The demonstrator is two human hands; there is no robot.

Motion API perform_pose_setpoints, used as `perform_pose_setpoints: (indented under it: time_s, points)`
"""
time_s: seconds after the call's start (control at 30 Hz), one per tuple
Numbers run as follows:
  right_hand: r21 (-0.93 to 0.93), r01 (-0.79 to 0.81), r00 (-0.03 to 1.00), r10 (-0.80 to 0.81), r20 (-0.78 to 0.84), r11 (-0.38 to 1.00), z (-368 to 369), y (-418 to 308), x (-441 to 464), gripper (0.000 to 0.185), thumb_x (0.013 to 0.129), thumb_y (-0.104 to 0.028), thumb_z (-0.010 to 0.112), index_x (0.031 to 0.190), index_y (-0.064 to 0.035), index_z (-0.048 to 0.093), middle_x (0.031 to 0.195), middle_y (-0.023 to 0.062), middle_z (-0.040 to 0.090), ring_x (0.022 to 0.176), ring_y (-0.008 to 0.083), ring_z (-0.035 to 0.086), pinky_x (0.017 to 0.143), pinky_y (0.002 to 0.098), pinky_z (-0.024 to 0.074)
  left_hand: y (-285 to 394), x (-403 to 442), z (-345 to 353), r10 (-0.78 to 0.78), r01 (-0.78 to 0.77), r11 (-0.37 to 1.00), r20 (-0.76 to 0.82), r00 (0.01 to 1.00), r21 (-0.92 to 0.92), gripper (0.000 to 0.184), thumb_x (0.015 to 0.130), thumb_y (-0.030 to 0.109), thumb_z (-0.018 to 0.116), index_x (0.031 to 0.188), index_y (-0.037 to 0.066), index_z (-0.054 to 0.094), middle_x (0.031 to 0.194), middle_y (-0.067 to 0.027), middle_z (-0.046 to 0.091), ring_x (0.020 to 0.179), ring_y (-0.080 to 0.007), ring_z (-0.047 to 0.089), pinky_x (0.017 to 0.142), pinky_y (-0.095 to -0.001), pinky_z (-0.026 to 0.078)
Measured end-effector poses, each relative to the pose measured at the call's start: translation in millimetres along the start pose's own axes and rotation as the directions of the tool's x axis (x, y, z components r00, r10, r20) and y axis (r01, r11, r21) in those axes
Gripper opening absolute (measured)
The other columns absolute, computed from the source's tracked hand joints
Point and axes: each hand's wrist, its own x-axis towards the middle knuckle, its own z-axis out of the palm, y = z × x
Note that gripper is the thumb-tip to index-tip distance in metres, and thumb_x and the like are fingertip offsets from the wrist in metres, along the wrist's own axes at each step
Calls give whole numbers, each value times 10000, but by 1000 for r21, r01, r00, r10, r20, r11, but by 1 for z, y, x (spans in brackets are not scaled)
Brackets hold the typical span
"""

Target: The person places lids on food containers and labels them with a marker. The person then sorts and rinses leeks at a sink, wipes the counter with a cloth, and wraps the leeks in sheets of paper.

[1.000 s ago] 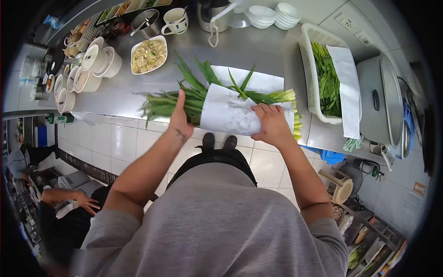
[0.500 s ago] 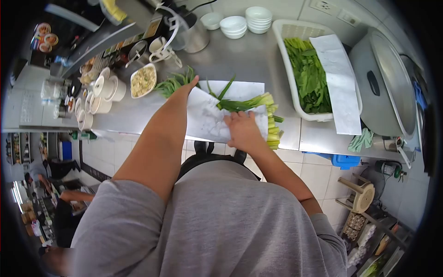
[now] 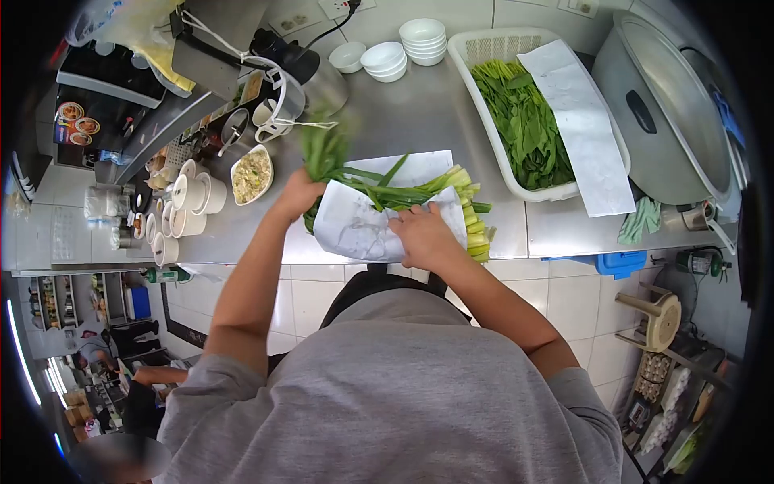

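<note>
A bundle of long green leafy stalks [image 3: 459, 182] lies on the steel counter, its pale cut ends to the right. White paper [image 3: 351, 226] is wrapped round its middle, and another part of the paper lies flat behind it. My left hand [image 3: 301, 194] is closed round the leafy end, whose tips are bent upward and blurred. My right hand [image 3: 422, 234] lies on the paper near the cut ends, fingers spread over it and pressing it against the stalks.
A white basket [image 3: 493, 153] of leafy greens, partly covered by paper, stands at the right beside a large grey pot [image 3: 657, 121]. White bowls [image 3: 423, 40] stand behind; a dish of food [image 3: 252, 175] and lidded tubs [image 3: 188, 194] are at the left. Other people are at far left.
My left hand has gone from open beside the leaves to closed round them, and the leafy tips have swung up from the left. The view has shifted. My right hand stays on the paper.
</note>
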Motion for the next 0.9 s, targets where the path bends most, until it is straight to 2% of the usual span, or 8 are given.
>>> perform_pose_setpoints:
  time_s: [0.23,0.3,0.4,0.5,0.6,0.8,0.83,0.9]
  points:
    - [-16,0,999,1,43,1000,-4,-2,6,575,559,-248,807,1073,-108,590,1123,103,587,1092,282,517,959,481,335,2,87,41,-256,113,958,605,754,264,371,739,125,634,1090,6,650,978,-113,680,863,-179,630,751,-314,487]
    - [-32,-6,999,7,45,999,-3,-4,2,559,582,-259,808,1076,-109,593,1146,103,577,1106,280,510,959,489,335,-8,102,66,-254,-134,909,779,574,395,349,731,135,633,1064,37,673,949,-97,680,848,-169,625,734,-327,484]
    - [32,6,994,-2,-105,999,-5,-6,-1,748,552,-293,837,1217,-125,539,1340,152,455,1244,319,421,1032,532,282,42,69,71,135,-550,819,874,466,166,338,730,102,611,1058,61,680,895,-35,678,758,-154,601,692,-299,467]
    - [27,-52,986,55,-156,998,-14,-15,8,1239,450,-344,884,1478,-153,218,1527,196,155,1428,339,136,1124,567,126,36,69,89,15,-610,722,875,485,326,329,735,108,612,1054,67,682,887,-32,676,748,-155,596,685,-300,463]
    - [-7,-70,996,69,-56,998,-14,-14,20,1295,472,-340,881,1499,-141,119,1488,209,242,1403,347,210,1112,571,158,20,74,101,-111,-597,642,829,548,481,320,740,113,614,1050,73,683,880,-29,674,738,-156,591,677,-301,459]
    - [34,-140,984,135,120,990,-24,-12,40,1338,467,-355,876,1499,-99,64,1309,204,473,1266,362,414,1089,552,225,-6,92,83,-153,-340,888,898,414,308,303,750,124,616,1042,85,686,865,-23,670,719,-158,581,662,-303,452]
    - [6,-149,985,148,94,989,-21,-10,44,1253,466,-345,876,1469,-61,181,1235,180,531,1212,334,468,1068,551,272,-2,88,68,7,-95,995,965,263,19,261,767,172,633,1013,108,689,843,-21,664,677,-174,551,639,-298,439]
    - [-23,-122,986,124,115,992,-18,-6,49,1181,461,-350,875,1425,-40,268,1225,168,539,1207,323,473,1066,547,278,-5,102,40,-111,279,960,953,283,29,238,784,214,662,985,87,674,870,-22,660,807,-191,584,745,-308,456]
